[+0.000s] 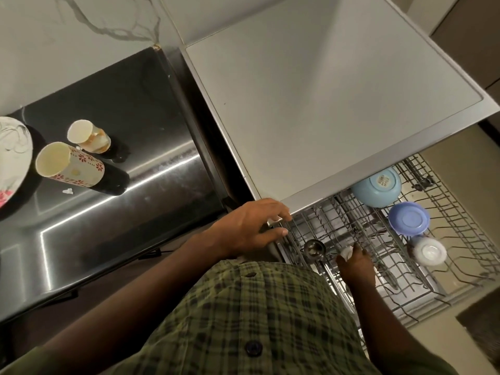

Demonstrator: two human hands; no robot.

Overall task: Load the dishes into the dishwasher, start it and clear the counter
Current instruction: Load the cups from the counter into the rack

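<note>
The dishwasher (332, 104) was seen filling the upper right of the frame, its pale flat top uppermost. Its wire rack (449, 255) was drawn out at the right edge, below centre. A dark, glossy worktop (121, 201) was recorded across the left half.

In the rack, a light blue bowl (377, 188) was noted upside down, nearest the machine. Just below it lay an inverted lilac bowl (409, 218), then a small white cup (428, 251), also upturned. A steel ladle (315, 249) was seen lying at the rack's left end.

On the worktop, at the far left edge, part of a patterned plate (12, 158) was visible. Beside it stood a tall floral-banded cup (67, 165) and a smaller cup (89, 135), near each other.

The left hand (251, 226) was observed at the rack's front corner, fingers (281, 212) loosely spread and touching the frame; nothing was held. The right hand (357, 263) was lowered into the rack, fingers curled round a small white object (346, 251), too hidden to identify.
</note>
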